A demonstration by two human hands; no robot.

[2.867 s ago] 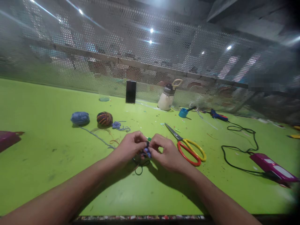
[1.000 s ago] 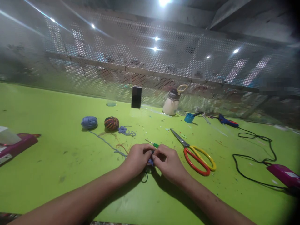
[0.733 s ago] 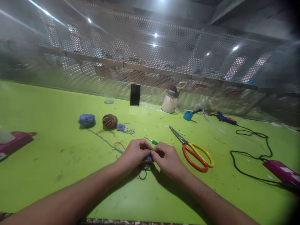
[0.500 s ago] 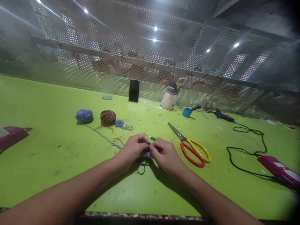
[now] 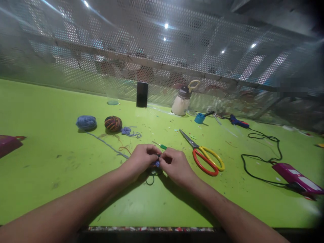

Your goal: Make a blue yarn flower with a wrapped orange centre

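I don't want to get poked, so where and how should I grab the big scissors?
Probably by the red loop and yellow loop, coming from the near right: the scissors lie flat, with those loops toward that side and the pointed blades aimed to the far left.

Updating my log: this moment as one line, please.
left hand: holding yarn piece | right hand: pinching it | scissors: on table

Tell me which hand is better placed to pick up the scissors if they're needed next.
Probably the right hand: the scissors lie beside it, handles on the near side. The left hand is farther off, beyond the right. Both hands are busy at the small purple yarn piece.
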